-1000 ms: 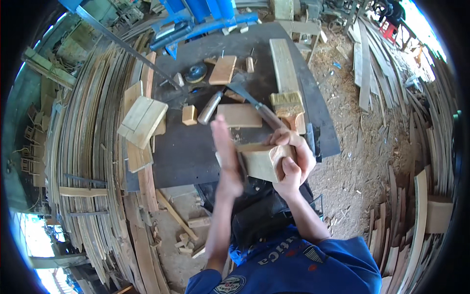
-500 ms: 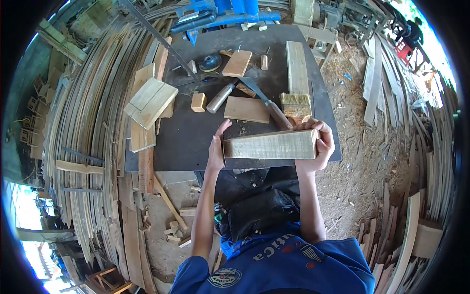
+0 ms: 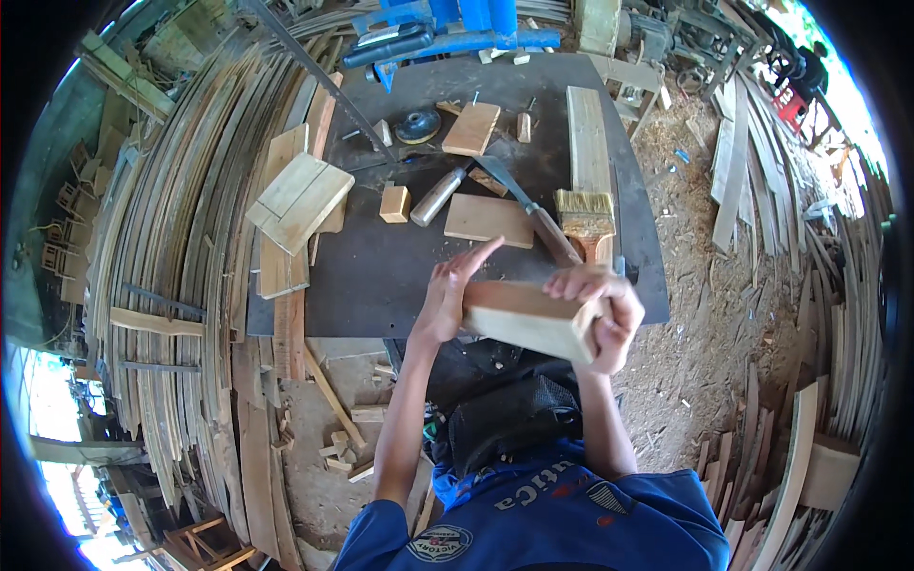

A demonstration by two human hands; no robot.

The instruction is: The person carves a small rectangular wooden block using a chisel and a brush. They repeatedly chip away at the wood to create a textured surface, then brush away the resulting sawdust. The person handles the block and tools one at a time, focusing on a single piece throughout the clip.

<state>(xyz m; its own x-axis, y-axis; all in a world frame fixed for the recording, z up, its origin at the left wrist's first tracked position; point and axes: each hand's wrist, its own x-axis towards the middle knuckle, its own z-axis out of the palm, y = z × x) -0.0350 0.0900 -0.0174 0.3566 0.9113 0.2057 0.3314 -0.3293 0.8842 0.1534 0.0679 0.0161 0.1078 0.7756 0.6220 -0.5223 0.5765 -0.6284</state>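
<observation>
A thick wooden block [image 3: 526,322] hangs tilted just over the near edge of the table, its right end lower. My right hand [image 3: 609,314] wraps round that end, fingers over the top and thumb at the end face. Against the block's left end lies the palm of my left hand [image 3: 446,300], its fingers stretched out and not curled round the wood. Beyond the block are a flat wooden piece [image 3: 489,220], a wide-bristled brush [image 3: 585,214] and a wooden-handled blade tool [image 3: 550,231]. Part of the brush handle is hidden behind my right hand.
The dark table [image 3: 362,285] also carries a small wood cube [image 3: 395,204], a cylindrical handle [image 3: 440,196], a round disc [image 3: 417,126] and a long board [image 3: 588,138]. Boards [image 3: 300,200] overlap its left edge. A blue machine [image 3: 447,38] stands at the far side.
The block has turned and tipped, its right end coming down towards me and another face showing. My left hand has moved right with it, and the right hand's fingers now lie over its top.
</observation>
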